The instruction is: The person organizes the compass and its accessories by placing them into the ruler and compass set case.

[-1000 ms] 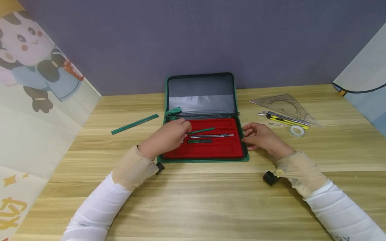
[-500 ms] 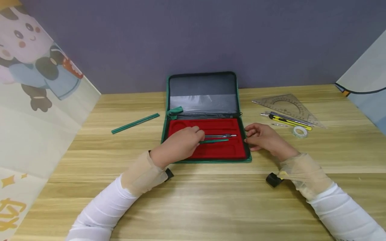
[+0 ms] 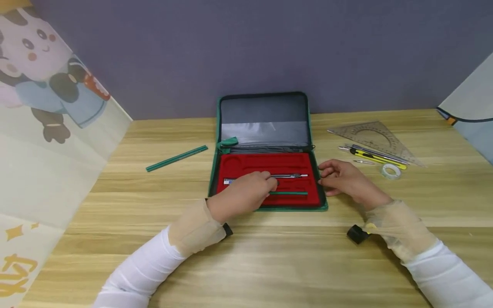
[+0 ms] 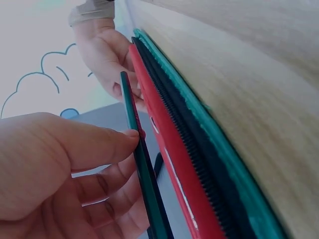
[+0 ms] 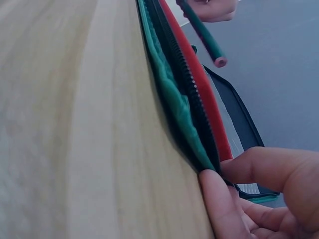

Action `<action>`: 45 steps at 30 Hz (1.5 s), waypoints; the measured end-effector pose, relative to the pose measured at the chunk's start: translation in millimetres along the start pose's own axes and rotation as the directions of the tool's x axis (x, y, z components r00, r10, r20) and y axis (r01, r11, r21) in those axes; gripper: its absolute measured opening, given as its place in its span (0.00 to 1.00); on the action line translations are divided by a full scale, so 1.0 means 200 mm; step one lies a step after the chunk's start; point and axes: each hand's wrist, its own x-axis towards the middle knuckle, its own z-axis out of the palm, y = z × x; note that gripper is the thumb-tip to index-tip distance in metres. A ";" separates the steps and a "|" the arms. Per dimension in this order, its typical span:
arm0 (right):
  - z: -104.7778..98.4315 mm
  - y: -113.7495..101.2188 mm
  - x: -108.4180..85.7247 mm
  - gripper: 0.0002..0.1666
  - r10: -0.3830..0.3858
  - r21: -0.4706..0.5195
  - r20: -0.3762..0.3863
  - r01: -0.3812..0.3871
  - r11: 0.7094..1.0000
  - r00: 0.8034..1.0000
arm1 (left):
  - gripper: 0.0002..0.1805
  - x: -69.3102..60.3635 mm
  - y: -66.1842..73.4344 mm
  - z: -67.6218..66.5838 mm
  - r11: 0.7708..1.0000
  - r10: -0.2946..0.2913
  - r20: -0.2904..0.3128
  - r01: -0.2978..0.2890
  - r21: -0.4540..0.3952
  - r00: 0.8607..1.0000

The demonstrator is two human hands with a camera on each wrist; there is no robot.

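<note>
My left hand [image 3: 248,192] pinches a green pencil [image 3: 289,193] between thumb and fingers, above the front part of the red tray [image 3: 233,164]. The left wrist view shows this pencil [image 4: 142,164] a little apart from the tray. The tray lies in an open green zip case [image 3: 218,124]. A silver compass [image 3: 290,176] sits in a tray slot, partly covered by my left hand. A small white-ended piece [image 3: 228,182] shows behind my wrist. In the right wrist view my right hand [image 5: 269,191] grips the case's edge between thumb and finger.
Green pencils [image 3: 177,158] lie left of the case. On the right are a clear set square [image 3: 371,133], a yellow utility knife [image 3: 379,158], a silver pen-like tool beside it, a small metal piece [image 3: 363,162] and a tape roll [image 3: 390,171]. A dark panel [image 3: 262,51] stands behind.
My left hand has moved the green pencil right and toward the front of the tray, turning it nearly level with the tray's front edge. My right hand stays at the case's right edge.
</note>
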 end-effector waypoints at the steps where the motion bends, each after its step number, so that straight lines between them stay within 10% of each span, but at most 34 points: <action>1: 0.00 0.00 0.00 0.30 0.001 0.001 -0.001 -0.001 1.000 1.000 | 0.05 0.00 0.00 0.00 1.000 -0.001 0.000 0.001 -0.004 1.000; 45: -0.01 0.00 0.00 0.30 -0.005 -0.027 0.014 0.005 1.000 1.000 | 0.10 0.00 -0.03 0.00 0.999 -0.008 0.087 0.012 -0.040 0.996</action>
